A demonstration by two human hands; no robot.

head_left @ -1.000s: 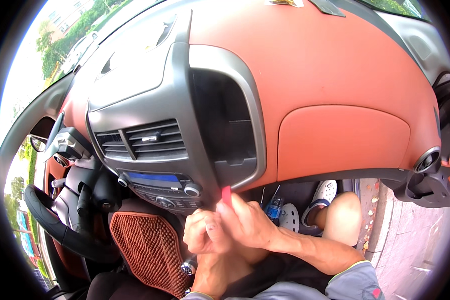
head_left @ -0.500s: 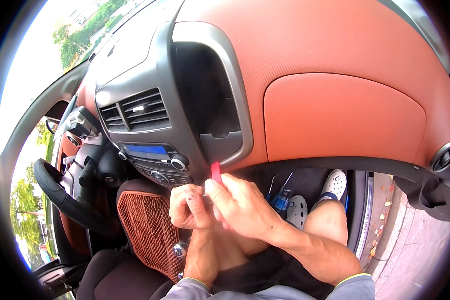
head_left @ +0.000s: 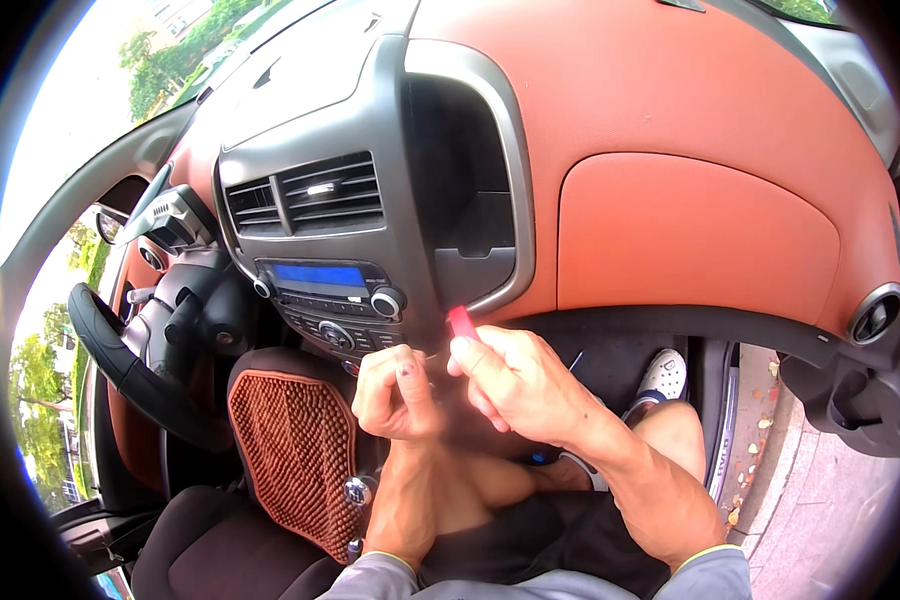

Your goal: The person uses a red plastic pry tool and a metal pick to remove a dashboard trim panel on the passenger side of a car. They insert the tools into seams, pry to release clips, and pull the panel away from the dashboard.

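Observation:
My right hand (head_left: 515, 380) is closed round a flat pink-red strip (head_left: 462, 322), whose end sticks up past the thumb toward the lower edge of the centre console. The rest of the strip is hidden in the grip, and its kind cannot be made out. Just left of it, my left hand (head_left: 395, 392) is closed too, thumb pressed against curled fingers. Whatever its fingertips pinch is too small to name. A narrow gap separates the two hands. Both are held over my lap, below the car radio (head_left: 320, 285) and its knobs.
Ahead is an orange dashboard with a glove box lid (head_left: 695, 240). Air vents (head_left: 310, 195) and a dark recessed screen bay (head_left: 460, 180) fill the console. To the left stand the steering wheel (head_left: 120, 370), a beaded seat cover (head_left: 295, 450) and a gear lever (head_left: 358, 490). Pavement lies outside, right.
My hands have drawn slightly apart, and the right one has moved up and right with the pink-red strip. The view has shifted; the bottle in the footwell is now hidden behind my right arm.

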